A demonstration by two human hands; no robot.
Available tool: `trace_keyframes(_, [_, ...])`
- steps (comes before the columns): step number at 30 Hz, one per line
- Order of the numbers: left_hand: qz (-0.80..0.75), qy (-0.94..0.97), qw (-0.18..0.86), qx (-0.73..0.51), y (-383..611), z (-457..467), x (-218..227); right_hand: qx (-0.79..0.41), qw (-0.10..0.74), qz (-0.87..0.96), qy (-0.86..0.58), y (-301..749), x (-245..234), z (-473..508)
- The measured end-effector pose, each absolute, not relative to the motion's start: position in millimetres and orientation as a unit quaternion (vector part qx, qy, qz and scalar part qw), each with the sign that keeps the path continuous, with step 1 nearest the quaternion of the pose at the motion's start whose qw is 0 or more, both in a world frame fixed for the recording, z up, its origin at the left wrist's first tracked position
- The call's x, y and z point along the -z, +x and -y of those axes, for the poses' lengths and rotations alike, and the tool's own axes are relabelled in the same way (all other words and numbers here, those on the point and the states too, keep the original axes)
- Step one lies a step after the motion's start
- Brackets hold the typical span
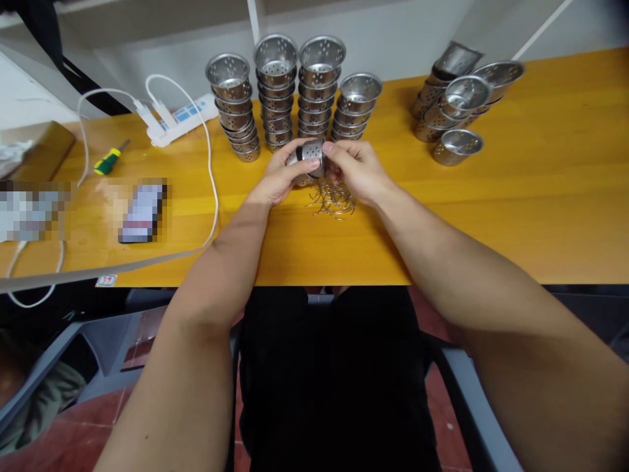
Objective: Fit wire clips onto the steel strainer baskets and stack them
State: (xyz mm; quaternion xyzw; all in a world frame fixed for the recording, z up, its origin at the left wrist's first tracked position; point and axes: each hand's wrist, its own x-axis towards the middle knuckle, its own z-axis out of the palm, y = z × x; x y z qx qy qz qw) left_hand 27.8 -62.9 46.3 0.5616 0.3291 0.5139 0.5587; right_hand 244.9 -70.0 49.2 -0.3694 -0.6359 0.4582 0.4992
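Between my hands a perforated metal cup (311, 151) is held on its side, low over the table. My left hand (281, 172) wraps around its body, thumb along the wall. My right hand (354, 167) pinches at the cup's rim on the right; whether a small wire is between those fingertips is too small to tell. Just below lies a loose pile of thin curved wires (335, 200). Behind my hands stand several tall stacks of the same perforated cups (322, 65), partly hidden by my fingers.
More cups (464, 98) lean in a tilted cluster at the right, with a single cup (457, 147) in front. On the left are a power strip (184, 119) with white cables, a green-yellow screwdriver (111, 159) and a phone (142, 211). The table (540, 216) ends before my lap.
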Motion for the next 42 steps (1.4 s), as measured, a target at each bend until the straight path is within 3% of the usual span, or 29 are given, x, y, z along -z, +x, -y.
trace_keyframes(9, [-0.300,0.575,0.563,-0.513,21.8,45.8,-33.9,-0.512,0.512,0.620,-0.302,244.5,-44.7,63.8])
trace_keyframes(24, [-0.313,0.492,0.609,-0.538,28.7,66.7,-53.4,-0.521,0.522,0.584,-0.340,256.6,-56.6,58.5])
trace_keyframes(30, [-0.367,0.467,0.592,-0.544,23.8,54.0,-46.0,-0.380,0.515,0.650,-0.410,273.2,-52.2,49.5])
trace_keyframes(34, [-0.379,0.451,0.599,-0.543,24.4,54.4,-47.0,-0.258,0.429,0.746,-0.439,276.7,-43.1,52.0])
trace_keyframes(42, [-0.309,0.484,0.625,-0.528,26.0,70.3,-55.7,-0.244,0.416,0.786,-0.387,275.1,-32.4,49.4])
